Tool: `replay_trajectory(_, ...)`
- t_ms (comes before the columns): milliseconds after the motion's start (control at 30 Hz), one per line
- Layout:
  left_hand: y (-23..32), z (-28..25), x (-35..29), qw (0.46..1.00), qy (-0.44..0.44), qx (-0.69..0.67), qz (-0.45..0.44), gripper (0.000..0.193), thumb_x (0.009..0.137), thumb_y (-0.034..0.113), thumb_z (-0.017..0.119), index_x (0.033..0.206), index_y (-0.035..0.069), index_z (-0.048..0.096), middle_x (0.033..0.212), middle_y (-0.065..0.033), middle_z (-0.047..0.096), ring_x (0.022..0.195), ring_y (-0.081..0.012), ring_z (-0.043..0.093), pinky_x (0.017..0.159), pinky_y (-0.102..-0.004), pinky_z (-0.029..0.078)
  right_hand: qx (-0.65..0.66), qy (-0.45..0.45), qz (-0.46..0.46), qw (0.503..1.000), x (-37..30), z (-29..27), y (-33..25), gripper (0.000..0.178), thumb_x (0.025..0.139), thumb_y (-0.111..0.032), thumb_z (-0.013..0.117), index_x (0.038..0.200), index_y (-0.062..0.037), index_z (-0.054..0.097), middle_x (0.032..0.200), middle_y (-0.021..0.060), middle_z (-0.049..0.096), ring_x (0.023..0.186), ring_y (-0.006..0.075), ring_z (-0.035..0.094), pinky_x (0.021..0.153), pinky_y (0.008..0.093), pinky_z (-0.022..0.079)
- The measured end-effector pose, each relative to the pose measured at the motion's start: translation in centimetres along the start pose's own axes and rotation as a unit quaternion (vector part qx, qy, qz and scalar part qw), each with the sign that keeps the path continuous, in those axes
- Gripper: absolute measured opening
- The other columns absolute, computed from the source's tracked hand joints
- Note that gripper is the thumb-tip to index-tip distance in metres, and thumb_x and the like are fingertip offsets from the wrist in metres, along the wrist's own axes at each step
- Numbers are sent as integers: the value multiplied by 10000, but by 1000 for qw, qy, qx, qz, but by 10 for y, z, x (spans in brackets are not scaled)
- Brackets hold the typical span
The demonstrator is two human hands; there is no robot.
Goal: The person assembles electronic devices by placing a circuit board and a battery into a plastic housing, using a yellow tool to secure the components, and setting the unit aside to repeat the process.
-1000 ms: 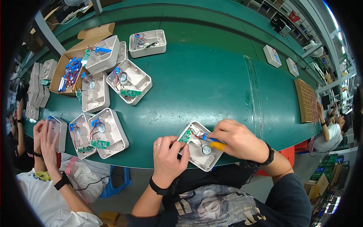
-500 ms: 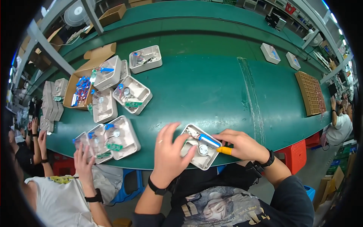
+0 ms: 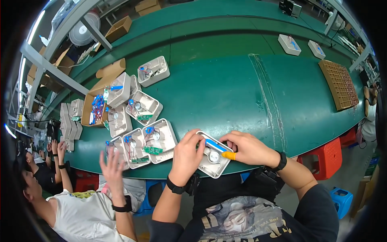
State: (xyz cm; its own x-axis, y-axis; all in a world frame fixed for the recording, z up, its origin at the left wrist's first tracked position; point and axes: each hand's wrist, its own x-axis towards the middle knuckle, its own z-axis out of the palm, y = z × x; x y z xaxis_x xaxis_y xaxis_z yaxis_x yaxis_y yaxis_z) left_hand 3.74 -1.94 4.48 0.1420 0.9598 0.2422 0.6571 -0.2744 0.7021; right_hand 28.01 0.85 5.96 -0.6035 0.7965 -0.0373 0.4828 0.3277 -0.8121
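Observation:
A shallow white plastic housing (image 3: 210,171) lies tilted at the table's near edge, in front of me. Inside it are a blue cylindrical battery (image 3: 215,145) with wires and a round silvery part (image 3: 214,157). My left hand (image 3: 186,156) is closed at the housing's upper left, its fingertips by the battery's left end, covering that corner. From the right, my right hand (image 3: 254,150) grips the housing's side. Its thumb, in an orange finger cot (image 3: 229,155), presses at the battery's right end; the curled fingers are partly hidden.
Several white housings with green boards (image 3: 153,150) stand to the left, close to a co-worker's raised hand (image 3: 114,171). Behind them is a cardboard box of batteries (image 3: 96,109). A divided cardboard tray (image 3: 338,84) lies far right; a red stool (image 3: 322,159) stands below the table edge.
My left hand has closed from spread fingers and come to the housing's upper left. The right thumb has shifted inward along the battery. The view has turned slightly; the co-worker's hand has moved.

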Motion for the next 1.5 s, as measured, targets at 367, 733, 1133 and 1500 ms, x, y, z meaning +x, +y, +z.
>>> replay_trajectory(367, -4, -20, -6, 999, -32, 25, -23, 187, 950, 169, 776, 1054, 18, 813, 1281, -199, 739, 1077, -388, 737, 925, -429, 598, 74, -34, 86, 993, 7, 15, -20, 432, 880, -156, 826, 1275, -75, 671, 900, 71, 628, 774, 242, 634, 703, 387, 512)
replay_trajectory(733, 14, -49, -39, 989, 89, 96, 70, 170, 904, 163, 815, 972, 18, 760, 1148, -173, 729, 1055, -370, 703, 914, -470, 582, 7, -46, 12, 999, -1, 28, -38, 437, 918, -111, 801, 1331, -40, 678, 826, 45, 666, 695, 174, 625, 657, 336, 518)
replay_trajectory(1133, -54, -81, -103, 964, 125, 233, 32, 330, 857, 196, 825, 1154, 75, 747, 1161, -80, 680, 1088, -281, 650, 1001, -487, 482, 60, -74, 194, 976, 14, -18, -40, 294, 1070, -102, 551, 1307, -30, 709, 744, 59, 732, 593, 123, 689, 568, 308, 573)
replay_trajectory(1500, -102, -94, -133, 973, 115, 157, 121, 362, 817, 256, 855, 1138, 127, 752, 1123, -54, 670, 1125, -266, 643, 1144, -576, 434, 33, 149, 141, 978, 228, -104, 76, 299, 1120, -213, 451, 1124, -22, 682, 711, 90, 708, 541, 150, 662, 482, 310, 544)
